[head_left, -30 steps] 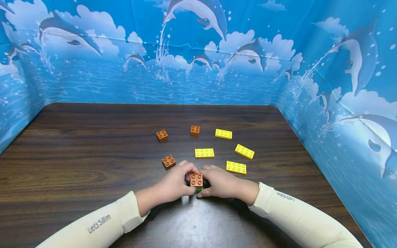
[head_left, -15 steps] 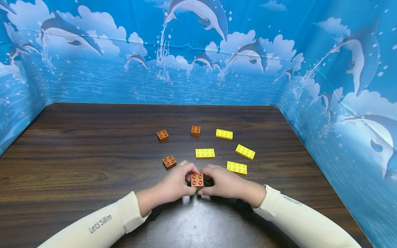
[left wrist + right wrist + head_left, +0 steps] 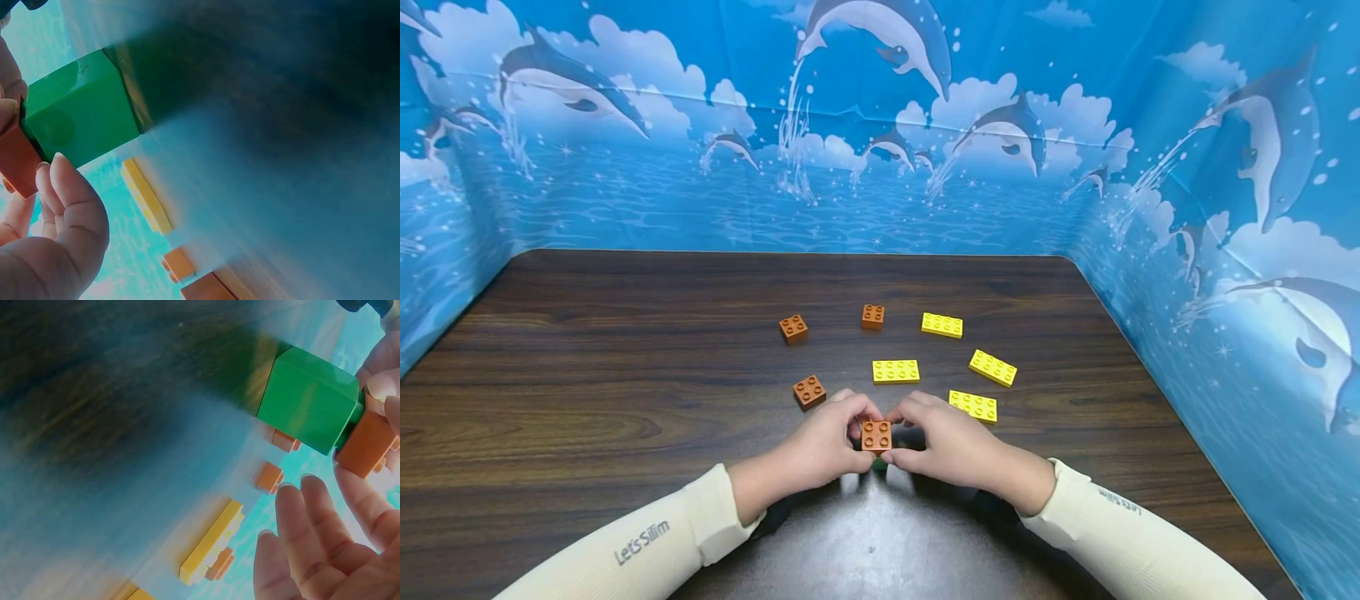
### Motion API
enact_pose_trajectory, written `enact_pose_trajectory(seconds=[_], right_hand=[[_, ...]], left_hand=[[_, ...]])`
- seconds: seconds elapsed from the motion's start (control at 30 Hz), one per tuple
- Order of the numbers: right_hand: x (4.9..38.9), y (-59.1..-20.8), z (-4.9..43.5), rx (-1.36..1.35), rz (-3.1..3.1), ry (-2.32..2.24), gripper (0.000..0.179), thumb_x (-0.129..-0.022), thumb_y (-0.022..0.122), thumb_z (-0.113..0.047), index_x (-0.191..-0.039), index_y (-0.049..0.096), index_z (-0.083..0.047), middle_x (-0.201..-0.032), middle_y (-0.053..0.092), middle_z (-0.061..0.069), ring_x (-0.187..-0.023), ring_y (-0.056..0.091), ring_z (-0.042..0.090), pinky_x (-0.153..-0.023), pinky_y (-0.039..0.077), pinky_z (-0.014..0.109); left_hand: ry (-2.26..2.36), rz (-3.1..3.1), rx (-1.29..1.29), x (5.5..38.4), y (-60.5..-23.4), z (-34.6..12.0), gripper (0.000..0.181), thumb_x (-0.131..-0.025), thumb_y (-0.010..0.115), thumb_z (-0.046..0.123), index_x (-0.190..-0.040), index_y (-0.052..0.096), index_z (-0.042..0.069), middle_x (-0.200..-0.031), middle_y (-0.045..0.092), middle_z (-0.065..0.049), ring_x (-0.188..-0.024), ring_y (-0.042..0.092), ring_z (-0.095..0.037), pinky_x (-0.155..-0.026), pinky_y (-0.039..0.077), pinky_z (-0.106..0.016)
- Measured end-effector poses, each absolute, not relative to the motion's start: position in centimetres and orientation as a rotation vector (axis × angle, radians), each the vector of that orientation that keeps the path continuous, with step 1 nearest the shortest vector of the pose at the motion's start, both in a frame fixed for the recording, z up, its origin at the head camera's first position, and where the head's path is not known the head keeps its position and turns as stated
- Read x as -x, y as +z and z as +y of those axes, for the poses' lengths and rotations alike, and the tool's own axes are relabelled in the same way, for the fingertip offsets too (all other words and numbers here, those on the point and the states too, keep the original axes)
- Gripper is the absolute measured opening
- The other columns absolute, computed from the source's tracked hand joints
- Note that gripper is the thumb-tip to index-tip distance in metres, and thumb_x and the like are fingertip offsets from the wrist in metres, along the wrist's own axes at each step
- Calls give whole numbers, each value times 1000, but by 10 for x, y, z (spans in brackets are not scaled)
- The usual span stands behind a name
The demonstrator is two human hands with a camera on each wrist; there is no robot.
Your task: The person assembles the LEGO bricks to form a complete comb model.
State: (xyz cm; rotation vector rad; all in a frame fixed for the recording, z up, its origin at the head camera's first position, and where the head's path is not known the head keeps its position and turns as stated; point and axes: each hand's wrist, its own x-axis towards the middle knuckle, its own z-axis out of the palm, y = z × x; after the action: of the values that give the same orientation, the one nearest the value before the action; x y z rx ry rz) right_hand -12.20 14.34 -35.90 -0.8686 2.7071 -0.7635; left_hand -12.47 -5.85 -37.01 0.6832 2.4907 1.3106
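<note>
An orange-brown toy building brick [image 3: 876,435] with studs on top sits over a taller green block [image 3: 81,109] near the front of the table. Green studs show between the two in the right wrist view, so the brick [image 3: 369,444] is not flush with the block. My left hand [image 3: 820,442] pinches the brick from the left, thumb in front and fingers behind. From the right, my right hand [image 3: 951,442] holds the same brick between thumb and index finger; its other fingers [image 3: 294,519] stand off it. The hands hide most of the green block in the head view.
Three more orange-brown bricks lie beyond the hands, one brick [image 3: 808,392] close to my left fingers. Several flat yellow bricks lie ahead and right, the nearest yellow brick [image 3: 973,406] just behind my right hand. A dolphin-print cloth [image 3: 850,192] edges the dark table [image 3: 625,350].
My right wrist and forearm have swung outward to the right. My right thumb has risen from beside the green block to the brick. My left hand stays almost still.
</note>
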Motion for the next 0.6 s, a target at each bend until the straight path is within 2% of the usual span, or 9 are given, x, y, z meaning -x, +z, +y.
enact_pose_trajectory(seconds=[0.6], right_hand=[[122,-363,145,926,2668,-810,26,-87,72,-26,-108,63,-14,-100,62,-1,-89,57,15,-79,50,32]], left_hand=[[1348,2435,-656,123,-370,-64,30,-73,75,-4,-98,62,5,-89,49,-5,-81,48,-16,-59,47,-21]])
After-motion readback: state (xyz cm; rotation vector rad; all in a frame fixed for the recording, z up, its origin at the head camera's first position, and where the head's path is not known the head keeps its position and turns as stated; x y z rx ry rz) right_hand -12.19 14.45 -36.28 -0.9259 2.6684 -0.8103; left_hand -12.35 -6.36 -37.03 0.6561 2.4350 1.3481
